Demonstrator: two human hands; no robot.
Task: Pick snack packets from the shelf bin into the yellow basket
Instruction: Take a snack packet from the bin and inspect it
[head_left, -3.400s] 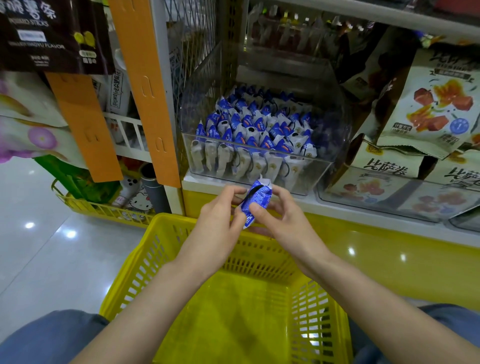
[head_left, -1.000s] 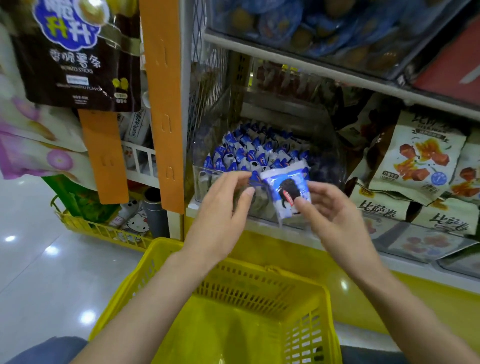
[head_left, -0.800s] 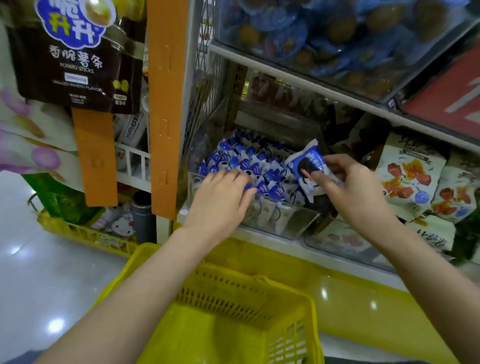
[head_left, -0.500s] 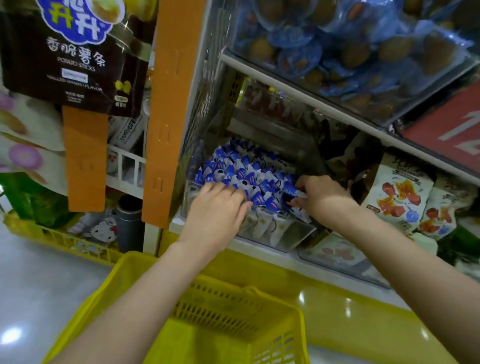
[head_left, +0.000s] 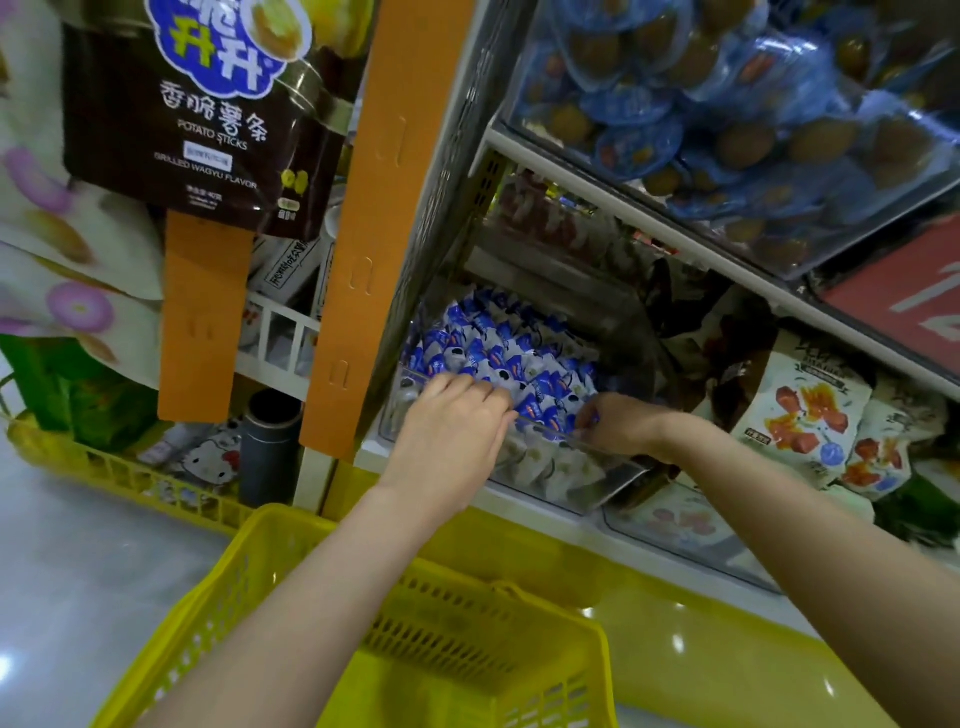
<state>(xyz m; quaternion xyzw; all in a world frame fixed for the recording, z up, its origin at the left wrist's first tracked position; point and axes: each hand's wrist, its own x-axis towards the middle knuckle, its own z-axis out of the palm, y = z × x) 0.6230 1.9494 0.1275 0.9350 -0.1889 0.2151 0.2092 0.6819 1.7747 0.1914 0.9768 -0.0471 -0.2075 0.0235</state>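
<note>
While the person leans toward the shelving, both bare arms stretch forward over the yellow basket (head_left: 545, 608), which sits low in front of them with no packet visible in the part I can see. The left hand (head_left: 447, 431) reaches over the front wall of the clear shelf bin (head_left: 613, 480). Its fingers (head_left: 467, 389) lie close together and bend down onto the front rows of snack packets (head_left: 498, 353), but I cannot tell whether they pinch one or only touch them. The right hand (head_left: 618, 423) is at the bin's front right corner, knuckles up, with its fingers (head_left: 589, 410) curled in among the packets. A bit of blue wrapper shows at the tips, yet I cannot tell whether a packet is held. The blue-and-white packets stand packed in rows and fill the bin on the lower shelf. An orange strip (head_left: 384, 218) runs down the upright just left of the bin. Further left hangs a dark bag of potato sticks (head_left: 208, 114). To the right of the bin lie pale bags printed with red cubes (head_left: 810, 415). On the shelf above sits a heap of blue-wrapped packs (head_left: 727, 104). A second yellow basket (head_left: 119, 478) stands on the glossy floor (head_left: 67, 571) at the left.
</note>
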